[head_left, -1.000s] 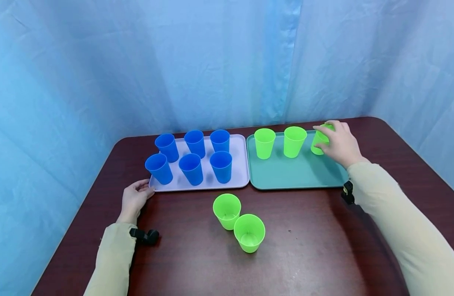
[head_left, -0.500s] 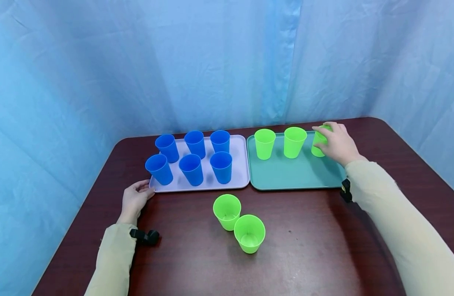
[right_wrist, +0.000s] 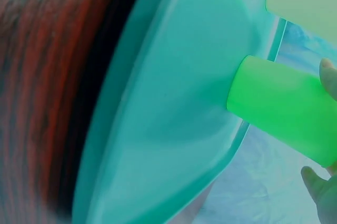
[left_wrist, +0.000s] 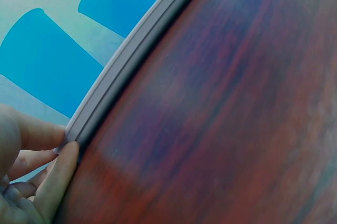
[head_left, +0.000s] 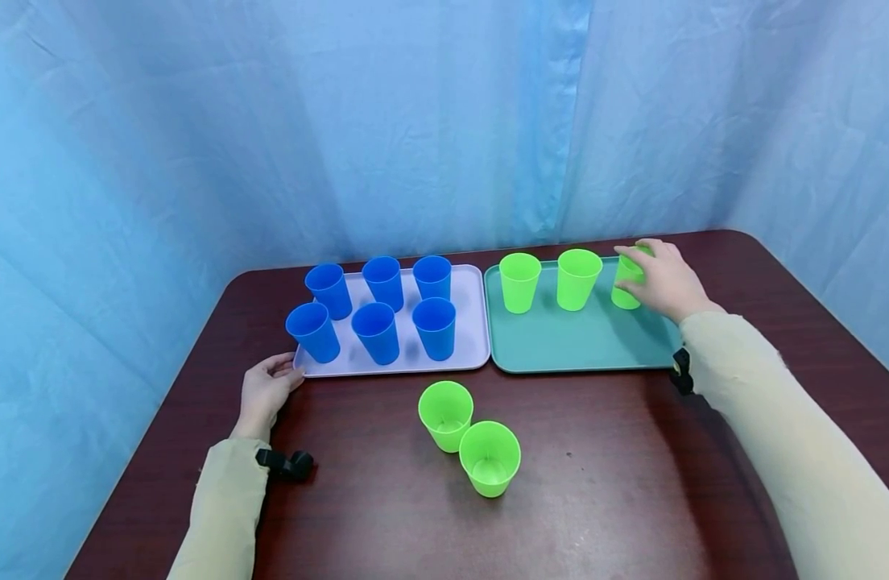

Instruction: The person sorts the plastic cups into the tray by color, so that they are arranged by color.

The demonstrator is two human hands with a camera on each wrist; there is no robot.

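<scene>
My left hand [head_left: 265, 391]: it rests on the table [head_left: 618, 475] with loose fingers. The fingertips touch the near left corner of the pale tray [head_left: 468, 322]. It holds nothing.
Blue cups [head_left: 375, 310]: six of them stand on the pale tray, in two rows of three.
Loose green cups [head_left: 468, 435]: two stand on the bare table, touching each other, in front of the gap between the trays. They are between my two hands, about as near to one as to the other.
Teal tray [head_left: 560, 342]: two green cups [head_left: 548, 279] stand upright in its back row.
Held green cup [head_left: 624, 283]: it stands upright at the back right of the teal tray, third in that row.
My right hand [head_left: 665, 282]: its fingers curl round the held green cup from the right side. The cup sits on the tray, just left of my palm.
</scene>
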